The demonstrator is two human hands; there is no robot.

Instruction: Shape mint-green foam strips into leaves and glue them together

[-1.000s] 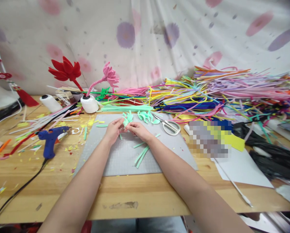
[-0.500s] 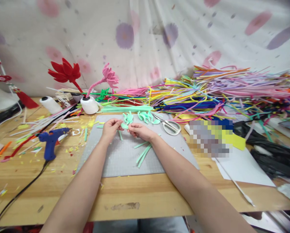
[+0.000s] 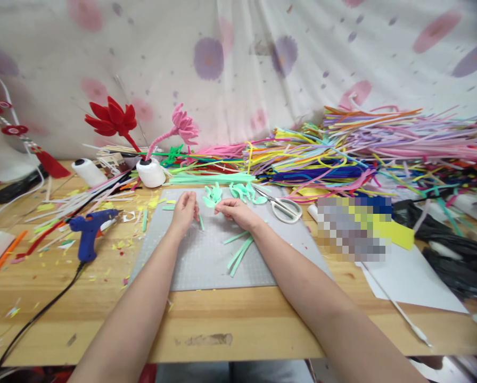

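Observation:
My right hand [image 3: 236, 213] pinches the tip of a mint-green pipe-cleaner leaf [image 3: 210, 202], which overlaps the cluster of curled mint-green leaves [image 3: 213, 191] behind it. To its left, apart from the leaf, is my left hand [image 3: 186, 210], fingers drawn together; anything between them is hidden. Both hands are over a grey cutting mat [image 3: 206, 266]. More curled mint-green pieces [image 3: 241, 190] lie at the mat's far edge, beside scissors [image 3: 285, 209] with pale handles. Cut mint-green strips [image 3: 239, 256] rest below my right wrist.
A blue glue gun [image 3: 87, 234] with a black cord stands left of the mat. Behind, red [image 3: 113, 118] and pink [image 3: 183, 126] pipe-cleaner flowers rise near a white spool [image 3: 151, 173]. Bundled pipe cleaners [image 3: 382, 138] line the back. White paper [image 3: 418, 290] lies at right.
My left hand has let go of the mint-green leaf and drawn away to the left. My right hand still has hold of the leaf. The whole view has shifted slightly.

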